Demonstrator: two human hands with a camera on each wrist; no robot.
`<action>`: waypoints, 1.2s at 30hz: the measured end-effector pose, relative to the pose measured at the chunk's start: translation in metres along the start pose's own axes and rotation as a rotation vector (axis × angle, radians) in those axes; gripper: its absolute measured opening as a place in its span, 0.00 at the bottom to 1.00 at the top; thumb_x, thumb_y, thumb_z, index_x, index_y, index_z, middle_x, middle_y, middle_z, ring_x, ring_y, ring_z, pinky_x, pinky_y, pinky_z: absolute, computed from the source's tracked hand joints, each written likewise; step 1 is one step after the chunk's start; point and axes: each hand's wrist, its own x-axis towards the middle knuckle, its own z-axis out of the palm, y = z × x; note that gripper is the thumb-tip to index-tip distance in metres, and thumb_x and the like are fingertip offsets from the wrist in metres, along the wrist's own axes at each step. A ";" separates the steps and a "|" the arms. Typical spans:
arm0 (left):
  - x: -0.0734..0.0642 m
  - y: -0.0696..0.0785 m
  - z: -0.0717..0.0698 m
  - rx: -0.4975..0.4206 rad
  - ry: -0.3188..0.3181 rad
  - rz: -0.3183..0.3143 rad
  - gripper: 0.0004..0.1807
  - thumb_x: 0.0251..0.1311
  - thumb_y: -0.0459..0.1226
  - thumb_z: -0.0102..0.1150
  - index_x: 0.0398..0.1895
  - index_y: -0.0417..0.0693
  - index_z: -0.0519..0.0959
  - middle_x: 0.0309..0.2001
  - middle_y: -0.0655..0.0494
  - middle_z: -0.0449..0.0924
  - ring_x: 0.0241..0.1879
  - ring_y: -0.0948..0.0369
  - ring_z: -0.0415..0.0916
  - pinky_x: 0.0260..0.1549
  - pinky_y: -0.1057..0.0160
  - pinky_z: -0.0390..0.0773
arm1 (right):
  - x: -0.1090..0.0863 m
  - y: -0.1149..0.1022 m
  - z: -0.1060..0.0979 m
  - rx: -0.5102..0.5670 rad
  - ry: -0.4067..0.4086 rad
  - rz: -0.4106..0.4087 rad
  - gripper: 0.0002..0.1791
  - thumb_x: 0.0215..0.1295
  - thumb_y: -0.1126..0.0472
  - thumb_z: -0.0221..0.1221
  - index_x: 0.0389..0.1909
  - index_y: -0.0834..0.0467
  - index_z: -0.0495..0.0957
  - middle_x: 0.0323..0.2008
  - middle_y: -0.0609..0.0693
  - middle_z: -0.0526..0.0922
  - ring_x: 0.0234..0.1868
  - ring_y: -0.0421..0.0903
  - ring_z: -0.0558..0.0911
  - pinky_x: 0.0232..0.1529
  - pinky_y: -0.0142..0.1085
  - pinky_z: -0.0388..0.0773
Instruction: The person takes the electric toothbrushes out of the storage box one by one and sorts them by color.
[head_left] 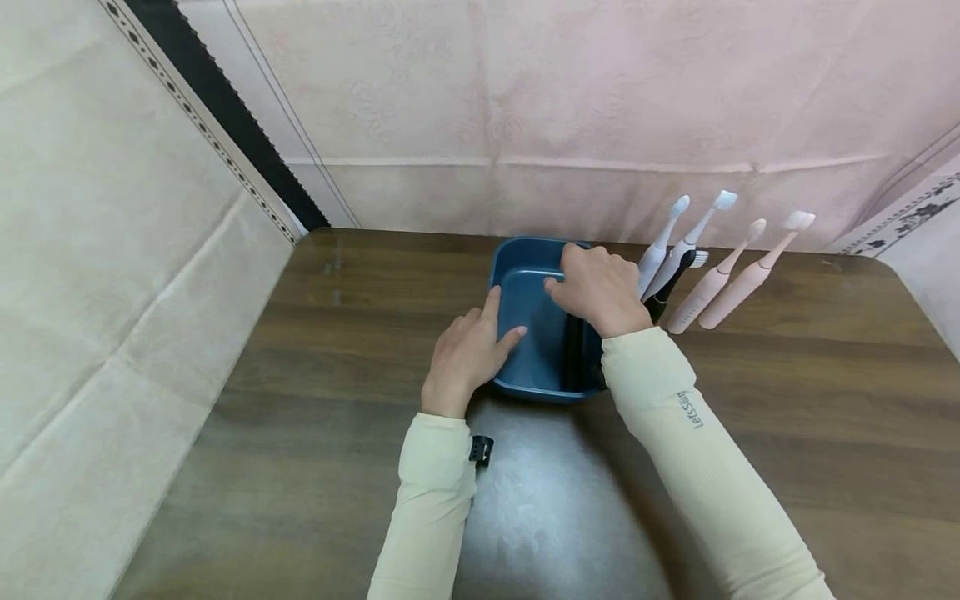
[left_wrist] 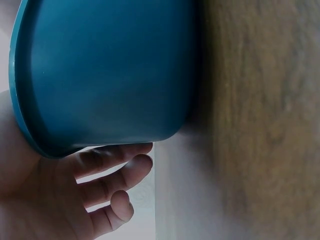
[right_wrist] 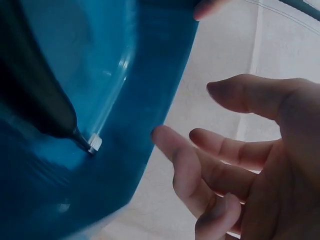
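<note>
A deep blue bin (head_left: 530, 329) stands on the table; its wall also fills much of the left wrist view. My left hand (head_left: 463, 354) holds the bin's left wall, thumb over the rim and fingers along the outside. Inside, along the right wall, lies a long black toothbrush-like handle (right_wrist: 37, 85) whose narrow end has a small pale tip (right_wrist: 95, 143). My right hand (head_left: 597, 287) is over the bin's far right corner, fingers loosely bent and apart, holding nothing in the right wrist view. Its wrist and sleeve hide part of the bin's right wall.
To the right of the bin stand two white electric toothbrushes (head_left: 678, 250), a black one (head_left: 663, 298) partly behind my right wrist, and two pink ones (head_left: 738, 290). Pale cloth (head_left: 450, 100) hangs behind the wooden table (head_left: 337, 350).
</note>
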 end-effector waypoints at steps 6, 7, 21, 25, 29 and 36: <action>0.000 0.001 0.000 0.002 0.001 0.000 0.43 0.74 0.57 0.51 0.83 0.51 0.47 0.61 0.42 0.76 0.52 0.49 0.77 0.52 0.50 0.77 | 0.004 0.003 0.002 0.007 -0.016 0.041 0.17 0.73 0.50 0.57 0.30 0.60 0.76 0.20 0.53 0.71 0.22 0.53 0.76 0.23 0.43 0.70; 0.000 0.000 0.000 0.003 0.003 0.000 0.43 0.74 0.57 0.51 0.83 0.51 0.48 0.61 0.42 0.76 0.52 0.49 0.77 0.52 0.50 0.77 | 0.005 0.003 0.002 0.010 -0.017 0.045 0.18 0.73 0.50 0.57 0.29 0.60 0.76 0.19 0.53 0.70 0.22 0.53 0.75 0.22 0.42 0.69; 0.000 0.004 0.002 0.037 -0.001 0.008 0.43 0.74 0.58 0.50 0.83 0.51 0.47 0.62 0.42 0.76 0.53 0.49 0.77 0.51 0.51 0.78 | 0.016 0.004 0.019 -0.077 -0.213 0.117 0.15 0.73 0.52 0.57 0.35 0.61 0.80 0.28 0.56 0.76 0.31 0.56 0.78 0.35 0.51 0.76; 0.001 0.006 0.003 0.049 -0.006 0.011 0.44 0.74 0.58 0.50 0.83 0.50 0.47 0.63 0.43 0.75 0.54 0.49 0.76 0.51 0.51 0.78 | 0.018 0.011 0.023 -0.077 -0.222 0.132 0.14 0.72 0.53 0.58 0.37 0.63 0.79 0.29 0.57 0.77 0.31 0.57 0.78 0.36 0.51 0.76; 0.001 0.007 0.003 0.045 -0.009 0.008 0.44 0.74 0.58 0.50 0.83 0.51 0.46 0.64 0.43 0.75 0.56 0.49 0.76 0.53 0.50 0.77 | 0.019 0.014 0.025 -0.095 -0.244 0.116 0.14 0.69 0.56 0.59 0.42 0.64 0.80 0.30 0.58 0.78 0.32 0.58 0.78 0.39 0.53 0.75; 0.000 0.004 0.003 0.023 0.007 0.012 0.44 0.73 0.57 0.51 0.83 0.51 0.48 0.60 0.43 0.76 0.50 0.51 0.76 0.49 0.51 0.79 | 0.021 0.012 0.029 -0.160 -0.304 0.089 0.12 0.65 0.58 0.62 0.42 0.64 0.82 0.27 0.57 0.80 0.32 0.57 0.78 0.40 0.52 0.74</action>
